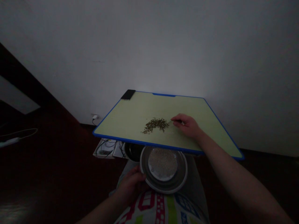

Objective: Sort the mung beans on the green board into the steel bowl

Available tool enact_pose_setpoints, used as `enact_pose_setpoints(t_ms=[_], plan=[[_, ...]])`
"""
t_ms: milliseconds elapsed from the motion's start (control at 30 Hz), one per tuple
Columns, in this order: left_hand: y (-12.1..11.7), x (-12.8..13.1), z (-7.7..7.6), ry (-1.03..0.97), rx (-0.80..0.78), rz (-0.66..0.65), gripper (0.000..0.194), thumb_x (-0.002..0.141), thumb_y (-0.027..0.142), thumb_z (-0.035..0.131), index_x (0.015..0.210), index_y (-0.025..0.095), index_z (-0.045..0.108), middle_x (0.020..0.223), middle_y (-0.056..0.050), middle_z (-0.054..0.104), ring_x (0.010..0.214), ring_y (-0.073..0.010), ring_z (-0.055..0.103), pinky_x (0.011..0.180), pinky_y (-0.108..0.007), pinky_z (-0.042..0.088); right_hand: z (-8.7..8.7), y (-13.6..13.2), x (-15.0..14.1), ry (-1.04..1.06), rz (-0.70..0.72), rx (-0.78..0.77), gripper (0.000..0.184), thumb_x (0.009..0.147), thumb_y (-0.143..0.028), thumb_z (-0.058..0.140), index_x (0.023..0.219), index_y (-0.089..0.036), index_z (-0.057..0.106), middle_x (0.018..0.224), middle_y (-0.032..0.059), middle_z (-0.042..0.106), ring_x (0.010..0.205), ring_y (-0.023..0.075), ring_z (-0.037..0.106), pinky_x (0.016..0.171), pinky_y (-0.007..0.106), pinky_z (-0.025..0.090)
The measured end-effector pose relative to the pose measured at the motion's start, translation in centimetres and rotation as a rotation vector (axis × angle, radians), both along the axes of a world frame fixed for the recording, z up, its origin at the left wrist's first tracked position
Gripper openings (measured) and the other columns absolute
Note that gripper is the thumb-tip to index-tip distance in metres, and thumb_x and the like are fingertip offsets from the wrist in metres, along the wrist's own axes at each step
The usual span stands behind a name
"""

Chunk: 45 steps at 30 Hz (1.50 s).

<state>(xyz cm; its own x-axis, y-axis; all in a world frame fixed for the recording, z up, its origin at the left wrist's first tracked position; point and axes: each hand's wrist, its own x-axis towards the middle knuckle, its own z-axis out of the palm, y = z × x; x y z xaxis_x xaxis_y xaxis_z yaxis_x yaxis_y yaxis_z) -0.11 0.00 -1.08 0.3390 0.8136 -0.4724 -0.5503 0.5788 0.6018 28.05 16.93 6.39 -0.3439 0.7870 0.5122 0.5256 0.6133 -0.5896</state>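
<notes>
My right hand (187, 125) is closed around a thin utensil (170, 122), with a dark handle end and a pale metallic tip; its exact kind is hard to make out. The tip reaches the right edge of a loose pile of small brown pieces, like beans or pellets (154, 125), spread on the pale yellow-green tabletop (130, 115). Below the near table edge, my left hand (133, 182) grips the left rim of a round metal bowl (184, 180) over my lap. Inside the bowl lies a pale, round, grainy mass (163, 164).
A dark phone or tablet (128, 94) lies at the table's far left corner. Under the near edge are a dark round pot (133, 151) and a white box with cables (105, 148). A plug sits in the wall socket (95, 117). The wall (173, 46) stands behind the table.
</notes>
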Motion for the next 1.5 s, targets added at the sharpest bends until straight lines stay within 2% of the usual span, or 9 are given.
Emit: enact_pose_setpoints(t_ms=[200,500,733,1000,1200,1500], plan=[[0.12,0.17,-0.02,0.001,0.008,-0.01,0.028,0.059,0.009,0.071,0.087,0.014,0.071,0.08,-0.008,0.079,0.075,-0.0245,0.074,0.071,-0.036,0.06,-0.22,0.24,0.04,-0.059,0.142,0.099,0.015,0.09,-0.026,0.058,0.089,-0.023,0.073,0.086,0.0074,0.066,0.087,0.0206,0.061,0.082,0.038,0.048],[0.12,0.16,0.07,0.011,0.0,-0.011,0.029,0.057,0.011,0.073,0.086,0.014,0.07,0.081,-0.009,0.079,0.077,-0.0258,0.074,0.072,-0.037,0.06,-0.47,0.34,-0.36,-0.098,0.178,0.082,0.017,0.091,-0.029,0.058,0.089,-0.024,0.074,0.085,0.0075,0.067,0.087,0.0211,0.059,0.083,0.039,0.048],[0.14,0.06,0.35,0.054,-0.014,-0.018,0.027,0.058,0.013,0.074,0.084,0.016,0.069,0.083,-0.009,0.079,0.077,-0.026,0.074,0.075,-0.04,0.06,-0.64,0.5,-0.7,-0.117,0.178,0.079,0.016,0.091,-0.028,0.059,0.092,-0.026,0.075,0.085,0.0066,0.068,0.087,0.0205,0.06,0.082,0.037,0.048],[0.09,0.09,0.04,0.034,-0.006,-0.006,0.031,0.056,0.013,0.074,0.087,0.016,0.07,0.082,-0.008,0.079,0.076,-0.025,0.074,0.07,-0.036,0.06,-0.55,0.54,-0.28,-0.054,0.096,0.069,0.016,0.09,-0.026,0.058,0.093,-0.024,0.074,0.087,0.0062,0.068,0.087,0.0203,0.062,0.083,0.038,0.049],[0.03,0.05,0.02,0.033,0.003,-0.022,0.032,0.058,0.013,0.073,0.09,0.017,0.071,0.085,-0.007,0.08,0.079,-0.0252,0.075,0.075,-0.038,0.06,-0.53,0.42,-0.07,-0.048,0.077,0.06,0.014,0.088,-0.023,0.058,0.091,-0.021,0.071,0.086,0.0063,0.069,0.084,0.0198,0.063,0.08,0.037,0.049],[-0.02,0.16,0.08,0.028,0.006,-0.013,0.031,0.056,0.013,0.074,0.088,0.016,0.074,0.082,-0.006,0.08,0.074,-0.0237,0.074,0.07,-0.036,0.06,-0.72,0.53,-0.06,-0.074,0.083,0.079,0.014,0.087,-0.023,0.057,0.091,-0.021,0.071,0.083,0.0057,0.07,0.08,0.0189,0.064,0.076,0.035,0.05]])
